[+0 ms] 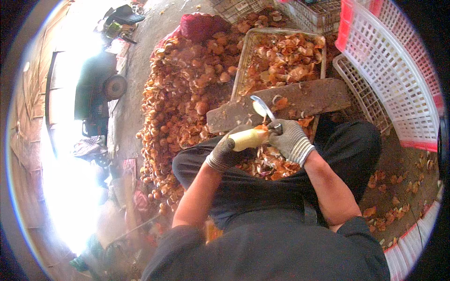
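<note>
My left hand [222, 152], in a grey knit glove with a pale cuff, is closed around a pale yellow, elongated thing [248, 139]; its exact kind is unclear. Orange-brown skin shows at its right end. A knife with a curved, shiny blade [268, 110] is gripped in my gloved right hand [291, 140], its blade tilted up and to the left. Both hands nearly meet above my lap. Just beyond them lies a worn wooden board [309, 99] with bits of skin on it. A pale, rounded piece [258, 109] shows beside the blade.
A large heap of brown-skinned onions [187, 89] spreads at left, with a dark red net sack [199, 27] behind. Beyond the board stands a shallow crate [240, 70] full of peelings. White and red plastic baskets [389, 65] rise at right. A wheeled vehicle [101, 89] stands far left.
</note>
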`<state>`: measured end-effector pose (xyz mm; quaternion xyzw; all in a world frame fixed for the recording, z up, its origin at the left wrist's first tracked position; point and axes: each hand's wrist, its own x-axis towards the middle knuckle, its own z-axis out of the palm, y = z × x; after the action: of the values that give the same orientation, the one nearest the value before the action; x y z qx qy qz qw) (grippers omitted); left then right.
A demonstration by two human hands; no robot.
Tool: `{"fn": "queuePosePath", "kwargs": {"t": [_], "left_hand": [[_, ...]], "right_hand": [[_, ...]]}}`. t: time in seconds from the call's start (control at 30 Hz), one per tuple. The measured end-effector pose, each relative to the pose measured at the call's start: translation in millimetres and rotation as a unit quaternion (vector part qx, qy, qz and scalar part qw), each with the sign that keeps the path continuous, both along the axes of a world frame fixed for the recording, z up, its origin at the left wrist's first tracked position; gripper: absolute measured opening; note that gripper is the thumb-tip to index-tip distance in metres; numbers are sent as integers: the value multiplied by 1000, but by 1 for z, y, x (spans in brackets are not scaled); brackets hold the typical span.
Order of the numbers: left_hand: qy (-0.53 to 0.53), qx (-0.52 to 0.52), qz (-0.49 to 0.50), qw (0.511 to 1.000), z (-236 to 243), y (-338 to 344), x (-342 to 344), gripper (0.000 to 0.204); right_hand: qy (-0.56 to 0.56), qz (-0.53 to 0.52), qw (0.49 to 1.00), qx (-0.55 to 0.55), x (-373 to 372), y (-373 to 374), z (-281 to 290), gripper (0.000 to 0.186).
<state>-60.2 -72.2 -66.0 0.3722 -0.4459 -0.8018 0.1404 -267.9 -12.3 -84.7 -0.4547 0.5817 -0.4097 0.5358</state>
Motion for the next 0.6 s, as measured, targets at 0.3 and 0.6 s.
{"fn": "queuePosePath", "kwargs": {"t": [0.3, 0.6], "left_hand": [[73, -101, 28, 992, 5, 16, -1, 79], [17, -140, 104, 985, 25, 9, -9, 116]], "right_hand": [[-62, -11, 998, 28, -1, -3, 3, 17], [8, -86, 996, 7, -10, -9, -14, 22]]}}
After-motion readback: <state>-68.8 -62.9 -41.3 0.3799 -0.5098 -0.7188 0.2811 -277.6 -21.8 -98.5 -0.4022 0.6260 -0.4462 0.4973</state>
